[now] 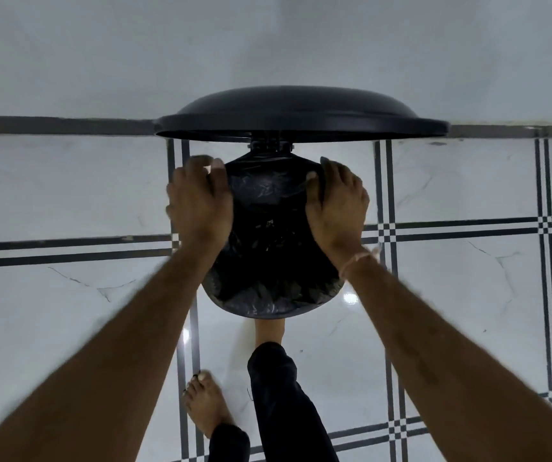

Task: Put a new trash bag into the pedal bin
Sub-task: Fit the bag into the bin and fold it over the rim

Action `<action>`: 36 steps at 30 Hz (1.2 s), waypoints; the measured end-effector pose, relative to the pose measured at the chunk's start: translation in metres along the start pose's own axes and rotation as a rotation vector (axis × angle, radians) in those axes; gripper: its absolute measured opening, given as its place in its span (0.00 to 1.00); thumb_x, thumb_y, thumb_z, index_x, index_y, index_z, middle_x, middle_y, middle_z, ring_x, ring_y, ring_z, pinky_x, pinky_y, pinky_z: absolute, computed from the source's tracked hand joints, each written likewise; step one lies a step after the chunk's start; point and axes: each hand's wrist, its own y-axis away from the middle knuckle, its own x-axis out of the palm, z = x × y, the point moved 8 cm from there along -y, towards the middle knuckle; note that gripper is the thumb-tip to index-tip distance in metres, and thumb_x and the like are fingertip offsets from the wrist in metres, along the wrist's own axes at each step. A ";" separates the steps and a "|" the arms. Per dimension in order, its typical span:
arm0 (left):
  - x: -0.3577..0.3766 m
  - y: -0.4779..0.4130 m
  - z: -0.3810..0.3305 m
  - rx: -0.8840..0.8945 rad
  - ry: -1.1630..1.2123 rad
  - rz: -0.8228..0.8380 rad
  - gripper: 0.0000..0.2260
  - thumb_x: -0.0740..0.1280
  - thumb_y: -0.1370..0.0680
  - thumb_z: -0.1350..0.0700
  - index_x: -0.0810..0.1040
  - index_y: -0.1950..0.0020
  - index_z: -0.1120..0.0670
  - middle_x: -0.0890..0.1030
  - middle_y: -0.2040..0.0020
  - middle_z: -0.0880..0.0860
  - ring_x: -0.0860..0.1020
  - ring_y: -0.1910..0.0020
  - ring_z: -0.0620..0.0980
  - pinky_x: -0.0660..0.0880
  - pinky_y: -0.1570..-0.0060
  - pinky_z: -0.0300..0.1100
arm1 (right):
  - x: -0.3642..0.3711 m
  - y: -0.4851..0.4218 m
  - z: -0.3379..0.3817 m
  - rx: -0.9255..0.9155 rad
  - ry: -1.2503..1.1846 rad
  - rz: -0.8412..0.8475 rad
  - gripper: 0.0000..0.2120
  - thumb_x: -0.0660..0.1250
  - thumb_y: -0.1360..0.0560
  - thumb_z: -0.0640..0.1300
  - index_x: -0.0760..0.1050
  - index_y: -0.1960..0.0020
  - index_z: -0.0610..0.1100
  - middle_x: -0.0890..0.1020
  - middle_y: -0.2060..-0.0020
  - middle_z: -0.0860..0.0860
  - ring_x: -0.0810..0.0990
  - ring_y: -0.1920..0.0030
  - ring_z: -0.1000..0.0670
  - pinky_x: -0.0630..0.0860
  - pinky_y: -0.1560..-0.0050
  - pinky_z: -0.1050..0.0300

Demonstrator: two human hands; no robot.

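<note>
Step in hand: fitting the bag mouth over the rim. You look to be at the folding-over stage, bag already down inside the bin.

Item: round black pedal bin [269, 313], lid [301, 111] raised above and beyond your fingertips, your foot [269, 330] under the near edge, apparently on the pedal. The bin stands on the white tiled floor [68, 195], between your two hands.

Item: thin, glossy, crinkled black plastic trash bag [268, 228], lining the bin opening and draped over the near rim; folds gather loosely inside.

Left hand [198, 201]: fingers curled over the left rim, pressing bag film against it; whether film is actually pinched, you cannot tell, as the hand is blurred.

Right hand [334, 201]: fingers curled over the right rim, thumb inside, apparently clamping a fold of bag edge.

Next move, as a judgement: draw the edge down evenly past your fingertips toward the hinge side, keeping tension light, since thin film may tear or slip back in.
</note>
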 end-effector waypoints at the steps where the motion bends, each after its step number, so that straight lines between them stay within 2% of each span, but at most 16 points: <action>1: 0.013 -0.012 -0.007 0.018 -0.007 0.054 0.18 0.54 0.16 0.44 0.78 0.37 0.50 0.78 0.38 0.57 0.75 0.37 0.59 0.71 0.44 0.52 | 0.008 -0.013 -0.003 0.059 -0.085 0.077 0.22 0.54 0.15 0.55 0.76 0.29 0.46 0.80 0.33 0.44 0.77 0.33 0.40 0.73 0.35 0.46; 4: 0.039 -0.038 -0.007 0.038 -0.061 0.134 0.17 0.54 0.16 0.45 0.79 0.43 0.51 0.82 0.43 0.56 0.79 0.43 0.59 0.69 0.53 0.47 | 0.028 -0.043 -0.013 0.206 -0.260 0.155 0.19 0.57 0.16 0.57 0.82 0.46 0.46 0.86 0.48 0.48 0.83 0.46 0.43 0.79 0.44 0.49; 6: 0.040 -0.046 -0.001 0.052 -0.137 0.138 0.16 0.53 0.15 0.46 0.76 0.47 0.53 0.82 0.45 0.57 0.78 0.44 0.61 0.66 0.54 0.47 | 0.034 -0.053 -0.019 0.223 -0.246 0.132 0.21 0.59 0.18 0.59 0.79 0.54 0.44 0.86 0.57 0.49 0.84 0.53 0.43 0.79 0.50 0.50; 8: 0.037 -0.047 -0.002 0.125 -0.194 0.128 0.17 0.51 0.14 0.44 0.72 0.50 0.54 0.81 0.50 0.60 0.79 0.47 0.64 0.65 0.55 0.48 | 0.038 -0.059 -0.024 0.212 -0.211 0.128 0.23 0.58 0.17 0.60 0.73 0.62 0.45 0.83 0.62 0.49 0.81 0.58 0.43 0.75 0.55 0.51; 10: 0.037 -0.046 -0.003 0.211 -0.211 0.112 0.20 0.50 0.14 0.43 0.72 0.49 0.56 0.82 0.52 0.63 0.79 0.48 0.66 0.65 0.56 0.49 | 0.042 -0.064 -0.027 0.243 -0.176 0.164 0.24 0.57 0.18 0.60 0.69 0.67 0.46 0.80 0.66 0.50 0.79 0.60 0.43 0.73 0.55 0.51; 13: 0.036 -0.052 0.001 0.239 -0.123 0.110 0.20 0.53 0.14 0.42 0.72 0.52 0.56 0.79 0.58 0.58 0.78 0.54 0.62 0.63 0.58 0.46 | 0.042 -0.068 -0.027 0.325 -0.195 0.193 0.24 0.57 0.19 0.57 0.67 0.68 0.44 0.75 0.71 0.52 0.75 0.64 0.45 0.71 0.56 0.52; 15: 0.034 -0.053 0.008 0.177 0.011 0.135 0.19 0.56 0.15 0.41 0.71 0.55 0.55 0.76 0.61 0.50 0.76 0.58 0.54 0.65 0.59 0.45 | 0.039 -0.065 -0.031 0.338 -0.260 0.185 0.24 0.59 0.18 0.55 0.65 0.69 0.44 0.72 0.72 0.52 0.71 0.68 0.49 0.67 0.61 0.55; 17: 0.033 -0.048 0.023 0.069 0.133 0.195 0.21 0.57 0.17 0.38 0.73 0.56 0.54 0.76 0.62 0.48 0.75 0.61 0.48 0.69 0.60 0.43 | 0.034 -0.056 -0.038 0.361 -0.323 0.176 0.23 0.59 0.17 0.56 0.66 0.67 0.45 0.73 0.71 0.52 0.70 0.68 0.50 0.65 0.63 0.55; 20: 0.033 -0.041 0.038 -0.040 0.135 0.246 0.24 0.57 0.19 0.34 0.76 0.54 0.55 0.78 0.61 0.48 0.76 0.59 0.49 0.70 0.58 0.44 | 0.027 -0.041 -0.050 0.400 -0.288 0.167 0.27 0.55 0.16 0.59 0.65 0.67 0.44 0.73 0.71 0.50 0.69 0.69 0.50 0.64 0.66 0.56; 24: 0.027 -0.041 0.019 0.084 -0.043 0.204 0.21 0.54 0.15 0.40 0.72 0.54 0.57 0.74 0.63 0.49 0.71 0.64 0.46 0.65 0.65 0.43 | 0.027 -0.042 -0.053 0.429 -0.355 0.115 0.28 0.57 0.15 0.54 0.61 0.71 0.45 0.67 0.74 0.51 0.64 0.72 0.52 0.61 0.67 0.54; 27: 0.031 -0.041 0.017 0.091 0.009 0.226 0.24 0.53 0.15 0.41 0.72 0.57 0.59 0.75 0.62 0.53 0.71 0.64 0.50 0.65 0.64 0.44 | 0.035 -0.047 -0.057 0.498 -0.445 0.158 0.26 0.59 0.15 0.53 0.64 0.70 0.45 0.68 0.72 0.52 0.66 0.70 0.53 0.64 0.67 0.57; 30: 0.029 -0.044 0.038 -0.125 0.372 0.261 0.22 0.57 0.18 0.39 0.71 0.62 0.54 0.73 0.65 0.53 0.72 0.64 0.50 0.71 0.59 0.46 | 0.037 -0.042 -0.066 0.549 -0.602 0.218 0.24 0.60 0.16 0.57 0.69 0.66 0.45 0.72 0.68 0.51 0.73 0.63 0.51 0.71 0.58 0.57; 31: 0.028 -0.041 0.046 -0.213 0.467 0.265 0.22 0.58 0.18 0.38 0.73 0.63 0.53 0.76 0.64 0.53 0.75 0.63 0.51 0.75 0.56 0.47 | 0.037 -0.038 -0.070 0.549 -0.621 0.231 0.24 0.59 0.16 0.58 0.70 0.65 0.46 0.73 0.66 0.51 0.74 0.62 0.51 0.72 0.57 0.56; 33: 0.022 -0.032 0.062 -0.324 0.507 0.288 0.22 0.58 0.18 0.39 0.77 0.63 0.52 0.81 0.62 0.52 0.81 0.61 0.48 0.80 0.53 0.48 | 0.031 -0.027 -0.078 0.545 -0.570 0.233 0.23 0.57 0.16 0.58 0.71 0.65 0.45 0.73 0.67 0.52 0.73 0.63 0.51 0.70 0.60 0.55; 35: 0.021 -0.021 0.072 -0.361 0.487 0.334 0.21 0.59 0.16 0.43 0.76 0.63 0.52 0.81 0.64 0.48 0.81 0.67 0.40 0.78 0.61 0.40 | 0.028 -0.015 -0.087 0.576 -0.494 0.208 0.21 0.58 0.19 0.57 0.71 0.63 0.44 0.74 0.68 0.50 0.73 0.63 0.47 0.71 0.61 0.53; 36: 0.022 -0.015 0.075 -0.394 0.510 0.358 0.19 0.59 0.15 0.45 0.78 0.62 0.52 0.82 0.64 0.47 0.81 0.68 0.38 0.77 0.64 0.37 | 0.029 -0.010 -0.089 0.606 -0.498 0.207 0.20 0.59 0.21 0.58 0.73 0.61 0.43 0.77 0.65 0.46 0.77 0.61 0.43 0.76 0.58 0.50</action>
